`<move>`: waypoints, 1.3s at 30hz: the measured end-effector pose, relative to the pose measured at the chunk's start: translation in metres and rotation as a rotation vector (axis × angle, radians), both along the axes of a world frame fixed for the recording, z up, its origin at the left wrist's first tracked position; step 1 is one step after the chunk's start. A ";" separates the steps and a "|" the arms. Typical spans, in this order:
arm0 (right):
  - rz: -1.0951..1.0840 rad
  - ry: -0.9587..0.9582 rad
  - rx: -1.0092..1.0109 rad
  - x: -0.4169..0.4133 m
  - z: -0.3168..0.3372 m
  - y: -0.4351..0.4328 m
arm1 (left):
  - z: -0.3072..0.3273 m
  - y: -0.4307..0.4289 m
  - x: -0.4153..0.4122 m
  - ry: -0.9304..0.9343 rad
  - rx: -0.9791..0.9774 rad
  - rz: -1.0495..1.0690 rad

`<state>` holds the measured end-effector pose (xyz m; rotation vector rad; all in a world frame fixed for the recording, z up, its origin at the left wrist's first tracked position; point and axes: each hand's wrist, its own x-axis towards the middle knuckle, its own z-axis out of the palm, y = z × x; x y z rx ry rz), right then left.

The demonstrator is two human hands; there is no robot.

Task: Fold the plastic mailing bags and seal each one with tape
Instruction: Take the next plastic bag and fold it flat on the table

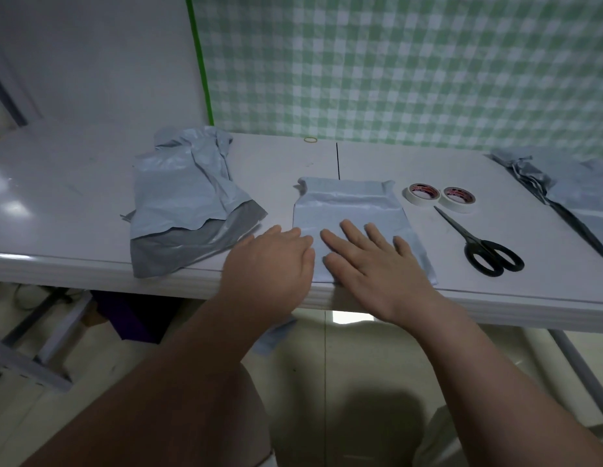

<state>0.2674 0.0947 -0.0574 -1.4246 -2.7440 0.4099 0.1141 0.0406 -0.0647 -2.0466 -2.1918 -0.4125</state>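
A pale blue-grey mailing bag (pixel 350 210) lies flat at the table's front edge, its far end folded over. My left hand (pixel 273 261) rests on its left side with fingers bent at the tips. My right hand (pixel 370 261) presses flat on the bag with fingers spread. Part of the bag hangs over the table edge below my hands. Two rolls of white tape (pixel 440 196) lie side by side to the right of the bag. Black-handled scissors (pixel 478 244) lie just in front of the rolls.
A crumpled heap of mailing bags (pixel 185 197) lies at the left on the white table (pixel 74 203). More bags (pixel 563 187) are stacked at the far right. A rubber band (pixel 310 139) lies near the green checked wall covering. Below the table stand metal frame parts.
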 end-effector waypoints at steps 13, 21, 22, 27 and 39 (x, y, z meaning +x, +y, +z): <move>0.130 0.030 0.075 -0.026 -0.006 0.043 | 0.004 0.013 -0.003 0.053 -0.007 -0.119; 0.048 -0.047 0.044 -0.036 -0.006 0.057 | 0.002 0.029 -0.014 -0.002 -0.075 -0.150; 0.042 -0.043 0.046 -0.037 -0.007 0.059 | 0.003 0.031 -0.015 -0.014 -0.090 -0.149; 0.049 -0.042 0.051 -0.038 -0.006 0.064 | 0.003 0.034 -0.018 -0.048 -0.134 -0.157; -0.003 -0.065 0.067 -0.016 -0.007 0.028 | 0.003 0.024 -0.016 0.028 -0.235 -0.133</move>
